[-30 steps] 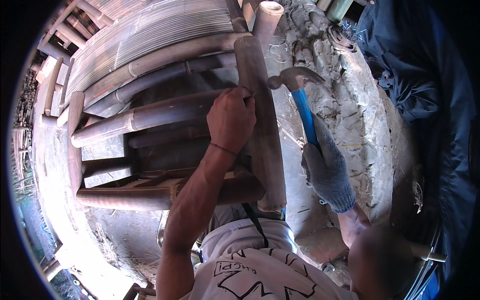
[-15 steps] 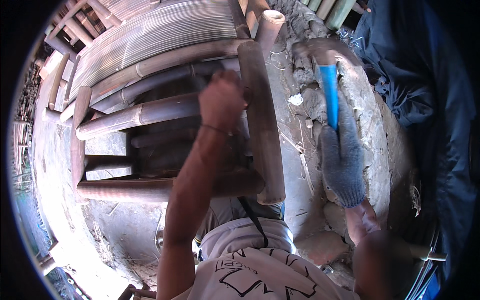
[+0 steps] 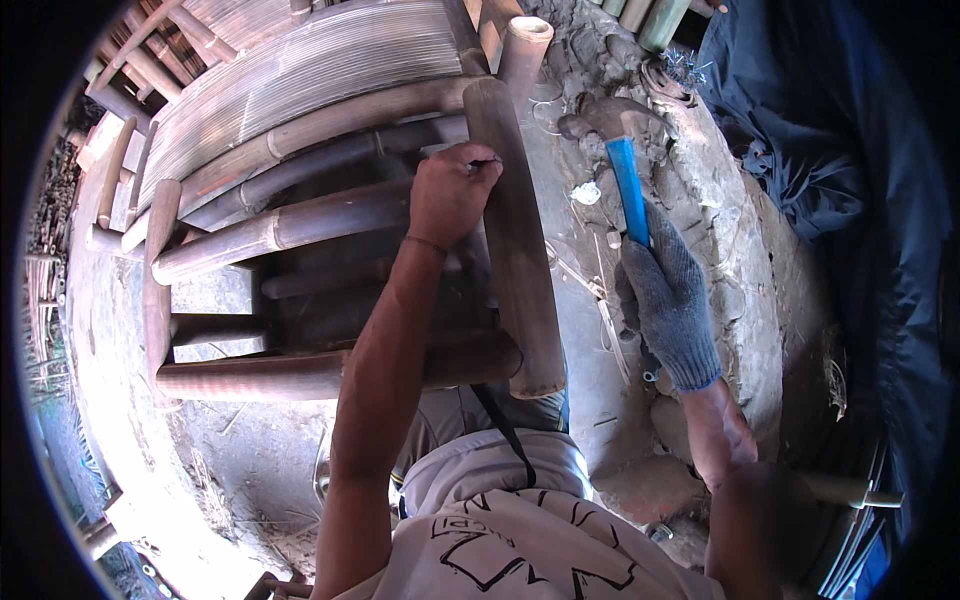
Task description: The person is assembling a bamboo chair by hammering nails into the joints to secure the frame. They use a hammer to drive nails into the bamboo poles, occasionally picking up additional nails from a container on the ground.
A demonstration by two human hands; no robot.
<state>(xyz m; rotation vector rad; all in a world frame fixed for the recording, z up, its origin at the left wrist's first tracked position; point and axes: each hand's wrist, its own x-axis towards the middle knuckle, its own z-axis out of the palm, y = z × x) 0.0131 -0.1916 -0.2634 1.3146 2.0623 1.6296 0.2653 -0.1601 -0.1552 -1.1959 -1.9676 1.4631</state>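
My left hand [image 3: 452, 195] is bare and closed in a pinch beside the thick bamboo post [image 3: 515, 240] of a bamboo frame. Something small sits between its fingertips, too small to make out, close against the post. A dark bamboo rail [image 3: 300, 222] runs up to that hand, which covers the rail's end. To the right, my right hand [image 3: 675, 300] wears a grey knit glove and grips a hammer [image 3: 627, 190] by its blue handle. The hammer's dark head points away from me, over the rough ground and apart from the post.
A slatted bamboo panel [image 3: 340, 75] adjoins the frame at the far side. A lower bamboo rail [image 3: 260, 379] crosses close to my body. Rough stone or concrete [image 3: 740, 230] lies under my right hand. A dark blue cloth [image 3: 850, 200] hangs at the right.
The hammer and my right hand have shifted left, toward the post. My left hand, blurred before, is now steadier with its fingertips close to the post.
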